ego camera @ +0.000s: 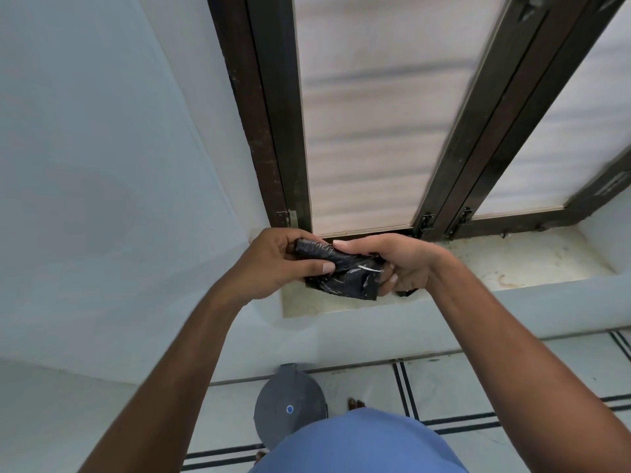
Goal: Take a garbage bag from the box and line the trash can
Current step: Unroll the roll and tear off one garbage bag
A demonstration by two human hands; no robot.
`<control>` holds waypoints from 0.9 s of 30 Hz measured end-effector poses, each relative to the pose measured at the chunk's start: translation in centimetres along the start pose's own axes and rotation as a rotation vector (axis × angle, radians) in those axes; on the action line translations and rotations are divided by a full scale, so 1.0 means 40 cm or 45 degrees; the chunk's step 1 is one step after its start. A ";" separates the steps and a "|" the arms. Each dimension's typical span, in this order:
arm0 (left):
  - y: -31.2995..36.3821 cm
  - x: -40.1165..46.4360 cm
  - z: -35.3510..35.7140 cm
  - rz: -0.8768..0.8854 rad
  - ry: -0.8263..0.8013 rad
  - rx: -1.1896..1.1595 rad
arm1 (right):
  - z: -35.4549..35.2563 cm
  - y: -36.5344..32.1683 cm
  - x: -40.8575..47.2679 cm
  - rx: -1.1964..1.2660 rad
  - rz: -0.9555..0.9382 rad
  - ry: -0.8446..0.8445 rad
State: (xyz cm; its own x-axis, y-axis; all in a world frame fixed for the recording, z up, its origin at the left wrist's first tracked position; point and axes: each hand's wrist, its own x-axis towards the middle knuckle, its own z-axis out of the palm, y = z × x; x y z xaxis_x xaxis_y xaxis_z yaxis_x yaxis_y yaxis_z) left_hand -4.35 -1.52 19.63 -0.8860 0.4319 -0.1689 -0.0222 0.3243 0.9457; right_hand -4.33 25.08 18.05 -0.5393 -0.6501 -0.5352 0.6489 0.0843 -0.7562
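We start with the window (pixel 368 114), which fills the view beyond our hands, its dark frame rising from a pale, stained sill (pixel 495 261). The sill sits directly under both hands, and it seems a handy ledge for keeping the bags within reach. No box shows plainly; a dark edge pokes out beneath our right hand, touching the sill, but we cannot tell whether it is a box.

Below our forearms, down on the tiled floor (pixel 461 387), stands the trash can (pixel 290 404), grey and round, with its lid closed, close to the wall under the sill. It is well apart from the hands and looks unlined from here, though the lid hides its inside. Keeping it right at our feet should make the lining step short once a bag is free.

Both arms reach forward and up, elbows bent, wrists meeting over the sill's left end. Between them is the garbage bag roll (pixel 341 268), black and glossy, partly unwound. Our left hand (pixel 276 261) is closed around the roll's tight end, thumb laid across the front. Our right hand (pixel 399 264) curls over the loose, crumpled part, fingers on top and fingertips tucked below. We judge this split grip is meant to peel or tear one bag off, one hand anchoring and the other pulling.

The task is early: a bag is still to be separated, opened and fitted.
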 end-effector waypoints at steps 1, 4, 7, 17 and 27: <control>0.003 -0.003 0.003 0.022 0.017 0.032 | -0.003 0.003 0.002 0.040 0.006 -0.038; 0.011 -0.014 0.013 0.074 0.050 0.119 | 0.002 0.003 0.001 -0.031 0.004 0.025; 0.019 -0.018 0.013 0.027 0.081 0.071 | 0.011 -0.002 -0.009 -0.371 -0.051 0.403; 0.038 -0.016 0.016 -0.075 0.038 -0.024 | 0.026 -0.018 -0.074 -0.804 -0.260 0.362; 0.030 -0.034 0.028 -0.159 0.037 -0.052 | 0.017 0.004 -0.058 -0.415 -0.390 0.174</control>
State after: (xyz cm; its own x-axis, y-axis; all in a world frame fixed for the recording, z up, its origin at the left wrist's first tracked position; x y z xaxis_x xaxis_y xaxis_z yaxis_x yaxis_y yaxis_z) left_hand -2.66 -0.76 20.68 -0.8881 0.3657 -0.2786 -0.1515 0.3394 0.9284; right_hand -2.59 26.09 19.43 -0.7599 -0.5783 -0.2968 0.2580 0.1508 -0.9543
